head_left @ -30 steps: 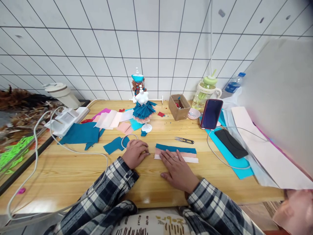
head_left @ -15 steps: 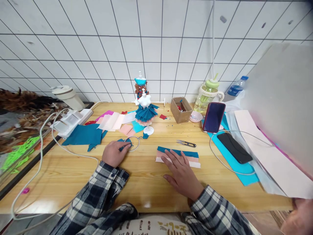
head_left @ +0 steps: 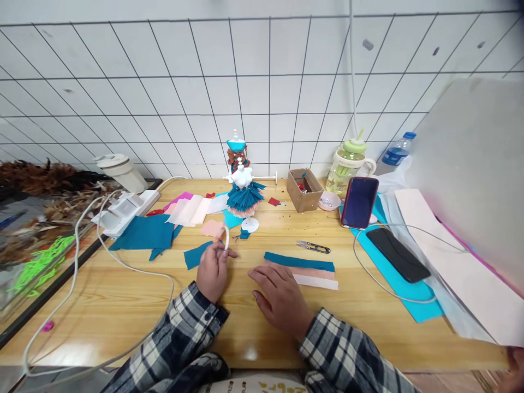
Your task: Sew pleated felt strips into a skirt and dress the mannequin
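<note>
My left hand (head_left: 213,272) is closed on a thin white ring (head_left: 226,238), perhaps a nearly used-up tape roll, held up on edge. Just left of these fingers lies a teal crepe-paper piece (head_left: 196,255). My right hand (head_left: 282,299) rests low over the table with nothing in it, fingers stretched out to the left. It covers the left part of the stacked strips: a teal strip (head_left: 301,261), a peach strip (head_left: 313,272) and a white strip (head_left: 317,281). Thread snips (head_left: 313,247) lie beyond them. A small white dress form (head_left: 240,177) wears a pleated teal and peach paper skirt (head_left: 244,197).
A cardboard box (head_left: 305,191), pink dish (head_left: 328,201), green-lidded jug (head_left: 347,164) and propped phone (head_left: 359,202) stand at the back right. A black phone (head_left: 397,254) lies on blue paper. Teal paper (head_left: 143,234), a power strip (head_left: 131,210) and a white cable (head_left: 139,267) are left.
My left hand has picked the ring up from the table and tilted it on edge, moving right. My right hand has slid left and nearer me, uncovering more of the strips.
</note>
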A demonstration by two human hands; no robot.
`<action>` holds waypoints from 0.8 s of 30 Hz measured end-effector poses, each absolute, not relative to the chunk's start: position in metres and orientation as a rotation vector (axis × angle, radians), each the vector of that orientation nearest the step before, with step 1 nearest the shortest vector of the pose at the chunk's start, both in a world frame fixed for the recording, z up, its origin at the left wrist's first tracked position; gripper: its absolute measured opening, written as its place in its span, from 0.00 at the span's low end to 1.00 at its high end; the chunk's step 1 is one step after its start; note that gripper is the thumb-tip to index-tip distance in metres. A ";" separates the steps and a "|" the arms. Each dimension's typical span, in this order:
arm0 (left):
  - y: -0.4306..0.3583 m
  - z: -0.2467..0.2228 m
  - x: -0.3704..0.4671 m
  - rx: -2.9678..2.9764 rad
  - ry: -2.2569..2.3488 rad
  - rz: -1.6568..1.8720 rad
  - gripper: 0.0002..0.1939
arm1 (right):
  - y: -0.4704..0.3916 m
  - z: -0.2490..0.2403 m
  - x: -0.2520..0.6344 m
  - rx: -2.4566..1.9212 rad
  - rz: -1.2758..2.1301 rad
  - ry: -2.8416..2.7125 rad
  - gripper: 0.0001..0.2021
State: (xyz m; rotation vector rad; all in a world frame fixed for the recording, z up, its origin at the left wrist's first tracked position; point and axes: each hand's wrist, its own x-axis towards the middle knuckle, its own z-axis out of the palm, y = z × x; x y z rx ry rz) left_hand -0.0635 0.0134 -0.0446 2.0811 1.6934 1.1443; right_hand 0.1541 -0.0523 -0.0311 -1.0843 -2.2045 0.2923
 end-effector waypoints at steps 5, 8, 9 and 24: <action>-0.001 -0.037 -0.040 2.195 1.517 1.143 0.14 | -0.055 -0.033 0.162 -1.087 0.283 -2.105 0.20; -0.016 -0.037 -0.022 2.203 1.338 1.063 0.10 | -0.055 -0.030 0.164 -1.120 0.337 -1.985 0.17; -0.022 -0.038 -0.016 2.192 1.304 1.029 0.09 | -0.056 -0.030 0.164 -1.148 0.352 -1.925 0.16; -0.031 -0.035 0.004 2.369 1.018 0.910 0.16 | -0.050 -0.038 0.166 -1.256 0.507 -1.556 0.10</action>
